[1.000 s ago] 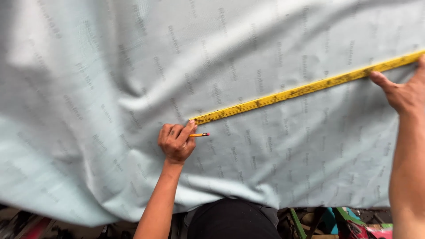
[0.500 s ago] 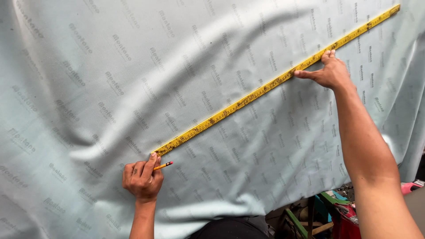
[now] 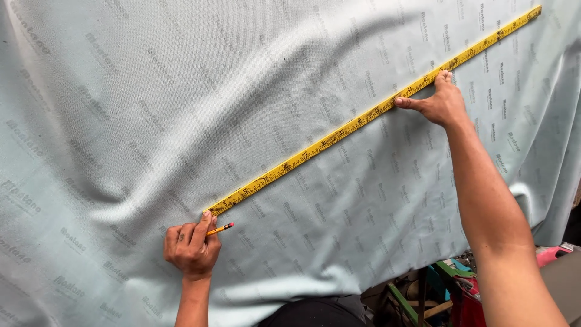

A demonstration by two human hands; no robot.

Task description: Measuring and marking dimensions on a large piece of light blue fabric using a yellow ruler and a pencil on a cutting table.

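A long yellow ruler [image 3: 363, 118] lies diagonally across a pale blue-grey sheet of fabric [image 3: 181, 91] with a repeated printed mark. My left hand [image 3: 192, 247] is curled around a short yellow pencil [image 3: 220, 229], and its index fingertip presses the ruler's lower end. My right hand [image 3: 440, 102] rests flat on the fabric further up, thumb and fingers pushing against the ruler's lower edge. The ruler's far end reaches the upper right corner of the view.
The fabric's near edge hangs over the table front. Below it at the lower right are green and wooden frame parts [image 3: 417, 300] and a red object [image 3: 554, 254]. A soft fold [image 3: 151, 203] runs across the fabric left of the ruler.
The ruler's near end and my left hand with the pencil have shifted left and down in view. My right hand has slid down along the ruler, nearer its middle.
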